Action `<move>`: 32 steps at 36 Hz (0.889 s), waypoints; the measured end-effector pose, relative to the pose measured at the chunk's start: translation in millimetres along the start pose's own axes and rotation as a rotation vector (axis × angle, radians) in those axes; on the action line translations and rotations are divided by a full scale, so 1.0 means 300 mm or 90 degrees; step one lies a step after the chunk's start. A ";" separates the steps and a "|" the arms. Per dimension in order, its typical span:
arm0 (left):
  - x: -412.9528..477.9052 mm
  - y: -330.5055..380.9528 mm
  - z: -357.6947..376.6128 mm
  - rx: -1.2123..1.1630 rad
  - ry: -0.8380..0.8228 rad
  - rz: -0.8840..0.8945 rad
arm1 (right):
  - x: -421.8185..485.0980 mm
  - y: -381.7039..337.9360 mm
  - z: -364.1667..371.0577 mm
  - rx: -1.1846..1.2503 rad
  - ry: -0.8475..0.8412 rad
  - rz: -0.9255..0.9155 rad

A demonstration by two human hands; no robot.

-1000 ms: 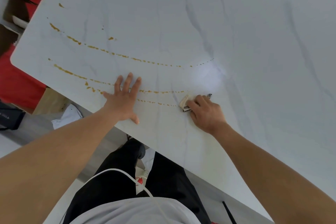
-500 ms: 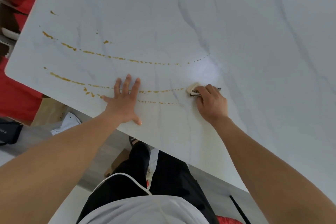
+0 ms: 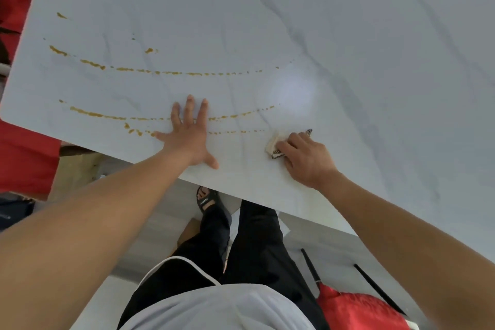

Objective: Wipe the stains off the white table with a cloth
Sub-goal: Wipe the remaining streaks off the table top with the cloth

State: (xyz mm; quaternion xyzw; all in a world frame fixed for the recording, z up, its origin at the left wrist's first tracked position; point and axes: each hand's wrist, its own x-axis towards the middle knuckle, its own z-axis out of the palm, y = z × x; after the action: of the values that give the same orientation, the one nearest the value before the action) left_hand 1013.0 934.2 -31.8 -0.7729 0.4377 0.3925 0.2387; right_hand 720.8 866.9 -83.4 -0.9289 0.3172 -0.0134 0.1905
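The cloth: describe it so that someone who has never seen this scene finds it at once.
Start at the white marble-veined table and go to its near edge, where two hands rest. The cloth is the small cream wad with a dark checked edge under the fingers of the right hand. The left hand lies flat and bare, and the nearby stains are thin orange-brown streaks.

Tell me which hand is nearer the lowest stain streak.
Left. The left hand lies flat across the streak; the right hand, holding the cloth, sits just beyond its right end.
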 end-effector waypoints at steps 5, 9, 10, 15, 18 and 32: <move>-0.006 -0.002 0.005 -0.004 0.008 0.002 | -0.007 0.028 -0.001 -0.051 -0.094 -0.182; -0.010 -0.003 0.004 0.001 0.018 0.001 | 0.056 0.042 -0.025 -0.033 0.026 0.161; -0.012 -0.003 0.003 0.003 0.020 0.001 | 0.053 0.035 -0.017 -0.036 0.036 0.189; -0.016 -0.002 0.007 0.004 0.021 0.007 | -0.023 -0.022 0.025 -0.035 0.022 0.099; -0.018 -0.005 0.010 -0.001 0.022 0.015 | -0.057 -0.052 0.038 -0.031 0.016 0.093; -0.016 -0.025 0.022 0.006 0.035 0.040 | -0.181 -0.167 0.085 -0.016 0.012 0.098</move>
State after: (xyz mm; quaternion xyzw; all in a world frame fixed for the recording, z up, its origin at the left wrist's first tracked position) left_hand 1015.5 945.1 -31.7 -0.7679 0.4701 0.3766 0.2178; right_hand 710.3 944.4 -83.7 -0.9039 0.3898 -0.0038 0.1760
